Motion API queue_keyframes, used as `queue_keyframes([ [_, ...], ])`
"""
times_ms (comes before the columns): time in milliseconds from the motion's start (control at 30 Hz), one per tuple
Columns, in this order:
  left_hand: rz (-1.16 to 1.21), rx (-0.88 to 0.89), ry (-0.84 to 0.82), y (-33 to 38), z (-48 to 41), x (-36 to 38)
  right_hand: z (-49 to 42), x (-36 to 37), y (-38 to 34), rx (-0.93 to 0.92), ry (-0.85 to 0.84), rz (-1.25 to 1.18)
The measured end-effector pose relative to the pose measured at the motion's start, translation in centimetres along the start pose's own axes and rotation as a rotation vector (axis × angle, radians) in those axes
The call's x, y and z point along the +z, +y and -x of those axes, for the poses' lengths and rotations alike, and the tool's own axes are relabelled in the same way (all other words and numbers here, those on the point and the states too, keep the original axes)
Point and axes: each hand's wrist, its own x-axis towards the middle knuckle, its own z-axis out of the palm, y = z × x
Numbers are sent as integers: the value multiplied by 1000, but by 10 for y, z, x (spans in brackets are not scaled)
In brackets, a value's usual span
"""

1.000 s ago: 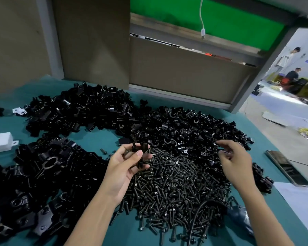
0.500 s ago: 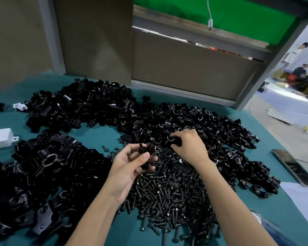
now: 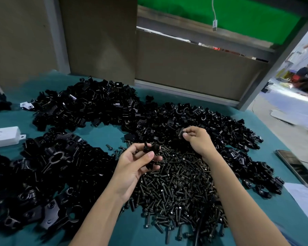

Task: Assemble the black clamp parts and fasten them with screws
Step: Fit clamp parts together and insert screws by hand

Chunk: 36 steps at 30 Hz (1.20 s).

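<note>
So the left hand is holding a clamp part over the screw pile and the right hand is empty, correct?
Not quite: the head view shows the right hand pinching a small black clamp piece. The left hand does hold a clamp part over the screw pile.

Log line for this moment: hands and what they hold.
left hand: holds clamp part | right hand: pinches small clamp piece | position: over screw pile | status: parts apart, not yet joined

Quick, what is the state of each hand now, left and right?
Left hand: closed, holding a black clamp part.
Right hand: closed, pinching a small black clamp piece.
</note>
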Motion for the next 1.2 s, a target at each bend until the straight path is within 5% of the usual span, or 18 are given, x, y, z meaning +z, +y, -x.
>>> queue_keyframes([
  [167,18,4,1,1,1,0,0,-3,2,-38,4,25],
  [467,20,-2,0,2,1,1,6,16,-1,-208,144,546],
  [833,24,-11,1,3,1,0,17,-34,19,-38,329,-267],
  [1033,15,-13,-2,0,0,0,41,-126,91,164,687,180],
  [1200,-9,-21,-8,-2,-2,0,62,-152,126,277,560,503],
])
